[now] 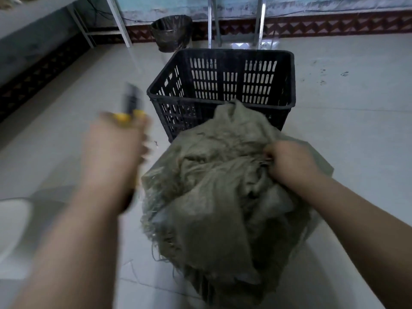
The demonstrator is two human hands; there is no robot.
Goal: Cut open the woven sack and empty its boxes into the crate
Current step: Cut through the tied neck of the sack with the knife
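So the woven sack (214,197) is sitting on the pale tiled floor (345,121), crumpled and bunched up at the top, with frayed threads hanging off its left edge and a few loose strands lying on the tiles just beside it. Its top corner leans right up against the near wall of the black slotted crate (223,85), which stands on the floor just behind the sack, and from what shows of its inside it looks empty. No boxes can be seen, the cloth hides whatever's in there. The right hand (289,162) is curled closed on a fold of the sack near its upper right side, fingers pinching into the fabric. The left hand (113,150) is off to the left of the sack, apart from it, wrapped around a cutter (131,105) with a yellow and black handle, dark end pointing up and away. That hand is super blurry though, so I can't tell if the blade is out. Further back against the wall there's a dark bin (171,32), some metal frame legs (236,21), and something white (13,224) at the left edge of the floor.
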